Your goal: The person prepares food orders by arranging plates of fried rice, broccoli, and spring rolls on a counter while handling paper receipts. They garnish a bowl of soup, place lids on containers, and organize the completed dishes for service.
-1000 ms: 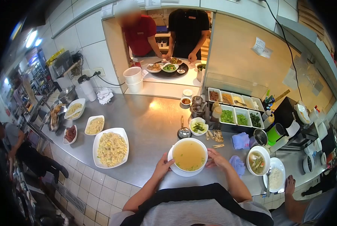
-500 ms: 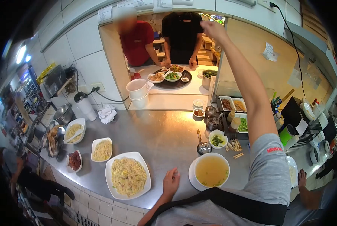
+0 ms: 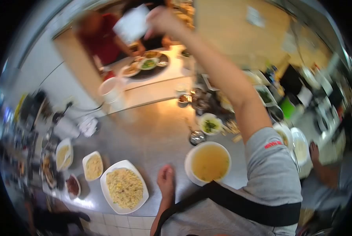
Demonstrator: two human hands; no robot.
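Observation:
High in front of the pass window, my right hand [image 3: 160,23] is closed on a white paper slip [image 3: 132,24], blurred by motion. My left hand [image 3: 166,179] hovers low over the steel counter, fingers loosely curled with nothing visible in them. To its left is a square white plate [image 3: 143,196] heaped with fried rice [image 3: 124,188]. On its right stands a white bowl of clear yellowish soup [image 3: 209,162]. Behind the soup are a metal ladle [image 3: 197,137] and a small bowl with chopped greens [image 3: 209,125].
Smaller dishes of rice [image 3: 93,166] and dark red meat [image 3: 72,185] stand left. White tubs [image 3: 112,89] sit by the window. Beyond it, people stand at a dark tray [image 3: 162,59] of dishes. Condiment containers line the right; another person's hand [image 3: 314,151] rests there.
My right hand has moved left and now has a white slip in it. The whole view has turned and shifted. My left hand stays low between the rice and the soup.

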